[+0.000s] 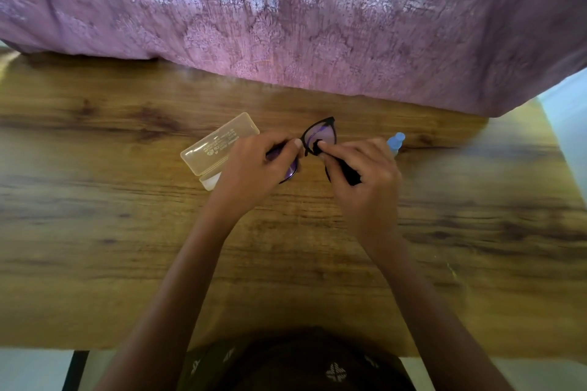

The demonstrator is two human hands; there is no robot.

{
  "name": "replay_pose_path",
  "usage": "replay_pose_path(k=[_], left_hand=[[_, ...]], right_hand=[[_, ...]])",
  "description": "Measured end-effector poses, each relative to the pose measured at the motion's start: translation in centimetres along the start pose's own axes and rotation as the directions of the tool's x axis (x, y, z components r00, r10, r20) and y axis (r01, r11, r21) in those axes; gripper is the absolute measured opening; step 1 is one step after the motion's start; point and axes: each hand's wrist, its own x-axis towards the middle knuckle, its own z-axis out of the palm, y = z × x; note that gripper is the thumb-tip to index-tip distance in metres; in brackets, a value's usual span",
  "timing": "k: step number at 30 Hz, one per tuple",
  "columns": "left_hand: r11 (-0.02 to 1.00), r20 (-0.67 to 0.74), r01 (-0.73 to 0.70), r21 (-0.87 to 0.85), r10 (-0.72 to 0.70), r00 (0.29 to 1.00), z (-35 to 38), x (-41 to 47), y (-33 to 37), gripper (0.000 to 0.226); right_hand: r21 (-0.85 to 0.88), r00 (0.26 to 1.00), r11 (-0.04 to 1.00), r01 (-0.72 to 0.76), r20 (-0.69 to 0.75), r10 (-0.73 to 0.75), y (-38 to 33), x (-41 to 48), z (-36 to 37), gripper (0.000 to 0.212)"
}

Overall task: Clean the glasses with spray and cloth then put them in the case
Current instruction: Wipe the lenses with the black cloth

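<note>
Wiping stage, above the tabletop's [127, 232] middle: left hand [254, 165] grips the glasses [319, 136]; right hand [362, 174] pinches the cloth [347, 171] onto one lens. The case [219, 146] lies open just beside them, and casing is judged still to come.

Your left hand [257, 165] grips the black glasses [319, 136] above the wooden table [127, 232]. Your right hand [365, 174] presses a black cloth [317, 147] on 1 lens. The open case [219, 146] lies left, the spray [395, 141] right.
</note>
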Motion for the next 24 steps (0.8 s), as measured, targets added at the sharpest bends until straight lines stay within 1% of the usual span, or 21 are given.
replay_pose_path(k=[6,10,13,16,21,24], left_hand=[[1.0,0.006,-0.026,0.01,0.026,1.0,0.1,0.0,-0.2,0.02],[0.999,0.037,-0.032,0.012,0.032,0.999,0.2,-0.1,-0.1,0.02],[1.0,0.033,-0.021,0.001,0.021,0.999,0.2,-0.4,0.1,0.022],[1.0,0.034,-0.007,-0.006,0.007,0.999,0.1,-0.6,0.1,0.022],[0.999,0.015,-0.031,0.022,0.031,0.999,0.1,-0.4,-0.2,0.019],[0.999,0.01,-0.032,0.019,0.032,0.999,0.0,-0.5,-0.1,0.018]], right_hand=[[0.015,0.999,0.999,0.043,-0.006,-0.043,-0.3,0.1,0.5,0.016],[0.019,0.999,0.999,-0.027,-0.028,0.027,0.2,0.8,0.1,0.015],[0.043,0.996,0.996,-0.079,-0.04,0.081,0.8,1.3,-0.1,0.015],[0.037,0.999,0.998,-0.042,-0.001,0.042,0.8,1.1,-0.2,0.016],[0.059,0.998,0.998,0.038,0.053,-0.042,-0.4,0.2,0.5,0.016],[0.064,0.999,0.998,0.022,0.039,-0.024,-0.4,0.5,0.6,0.016]])
